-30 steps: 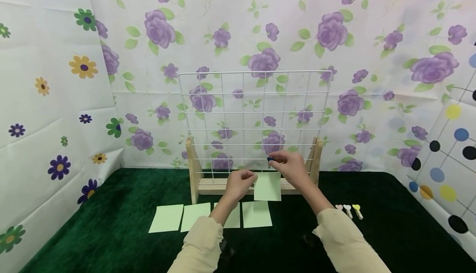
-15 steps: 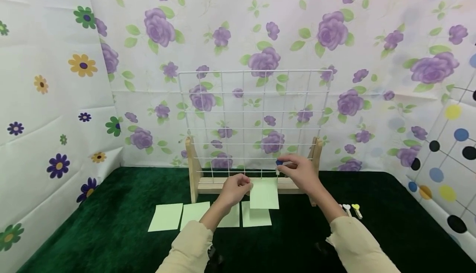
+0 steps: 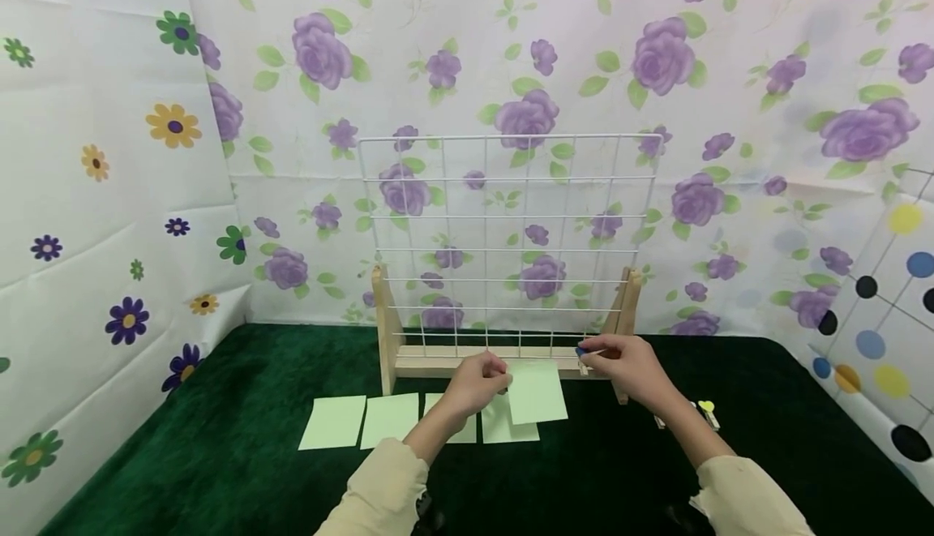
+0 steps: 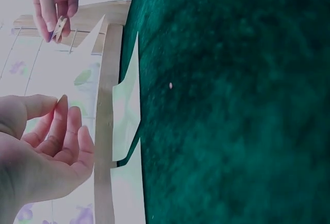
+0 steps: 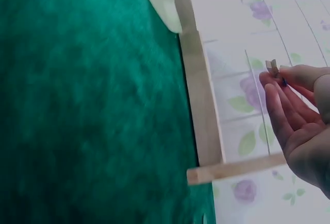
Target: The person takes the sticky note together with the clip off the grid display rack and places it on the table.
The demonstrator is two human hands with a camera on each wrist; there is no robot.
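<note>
My left hand [image 3: 470,386] pinches a pale green paper square [image 3: 540,394] by its left edge. The sheet is held up in front of the stand and overlaps a paper lying on the table. Thumb and fingertips of my right hand [image 3: 638,370] pinch a small wooden clothespin [image 5: 273,69] with a blue decoration, to the right of the sheet and apart from it. Behind both hands stands a white wire grid [image 3: 511,137] on a wooden base [image 3: 423,367]. In the left wrist view the clothespin [image 4: 59,28] shows in the right hand's fingers.
Several pale green paper squares [image 3: 332,422] lie in a row on the dark green cloth [image 3: 255,439], partly hidden by my left arm. At the right, a clothespin with a yellow heart [image 3: 708,414] lies beside others that my right forearm mostly covers.
My right hand has moved right and down with the clothespin, away from the sheet. My left hand has lowered the sheet, so it now overlaps the paper on the table.
</note>
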